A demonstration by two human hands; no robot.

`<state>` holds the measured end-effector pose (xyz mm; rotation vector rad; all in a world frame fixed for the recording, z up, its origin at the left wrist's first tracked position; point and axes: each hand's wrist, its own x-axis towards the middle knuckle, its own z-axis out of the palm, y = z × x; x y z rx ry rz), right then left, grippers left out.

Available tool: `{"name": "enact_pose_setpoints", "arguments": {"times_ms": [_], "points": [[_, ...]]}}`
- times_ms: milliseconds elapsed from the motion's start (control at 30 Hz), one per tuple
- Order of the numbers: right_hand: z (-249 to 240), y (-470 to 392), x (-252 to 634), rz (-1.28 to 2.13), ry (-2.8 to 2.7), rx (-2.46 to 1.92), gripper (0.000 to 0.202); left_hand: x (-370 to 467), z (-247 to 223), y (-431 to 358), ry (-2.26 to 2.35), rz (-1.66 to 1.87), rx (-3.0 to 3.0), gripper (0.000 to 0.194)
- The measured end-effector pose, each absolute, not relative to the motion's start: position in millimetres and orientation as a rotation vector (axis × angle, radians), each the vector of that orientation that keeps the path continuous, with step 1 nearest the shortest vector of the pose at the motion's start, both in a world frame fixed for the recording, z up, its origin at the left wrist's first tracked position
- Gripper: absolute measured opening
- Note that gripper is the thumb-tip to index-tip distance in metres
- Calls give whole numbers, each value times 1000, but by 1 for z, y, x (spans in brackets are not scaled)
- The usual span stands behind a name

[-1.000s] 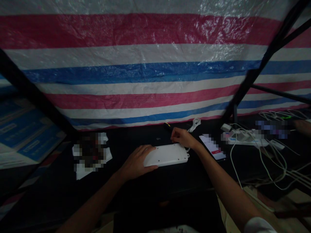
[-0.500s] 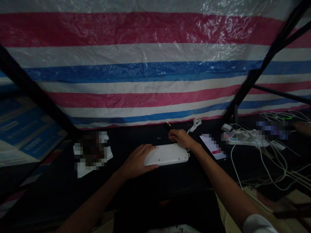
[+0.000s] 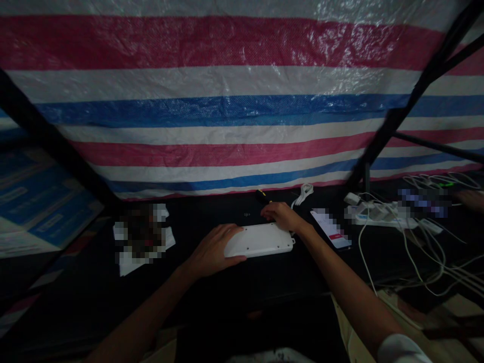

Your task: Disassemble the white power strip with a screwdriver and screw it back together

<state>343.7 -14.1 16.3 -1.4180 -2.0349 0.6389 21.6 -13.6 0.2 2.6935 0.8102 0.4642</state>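
Note:
A white power strip [image 3: 260, 239] lies on the black table with its flat back up, small dark screw holes showing. Its left end is between the thumb and fingers of my left hand [image 3: 215, 250]. My right hand [image 3: 282, 216] is over the far right edge, fingers curled together; whatever they pinch, if anything, is hidden. Just beyond those fingers lies a black and yellow screwdriver [image 3: 261, 195], partly covered by the hand. Several small screws [image 3: 247, 214] sit in a group behind the strip. A coiled white cable [image 3: 303, 194] lies past my right wrist.
A phone [image 3: 333, 229] with a lit screen lies right of my right forearm. Farther right are another power strip [image 3: 404, 222] with plugs and tangled white cables, and another person's hand [image 3: 472, 199]. A pixelated item on white paper [image 3: 130, 267] is at left. Striped sheeting [image 3: 227, 116] hangs behind.
My right fingers have shifted very slightly at the strip's far edge. My left hand and the power strip stay in place.

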Motion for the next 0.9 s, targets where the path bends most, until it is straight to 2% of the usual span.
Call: {"name": "enact_pose_setpoints", "arguments": {"times_ms": [233,500,900], "points": [[27,-42,353,734,-1837,-1393,13,21,1,-15,801,460,2697,77],[22,-72,353,333,-2013,-1390,20,21,2,-14,804,485,2678,78],[5,-60,355,200,-2126,-1362,22,22,3,-15,804,470,2681,76]]}}
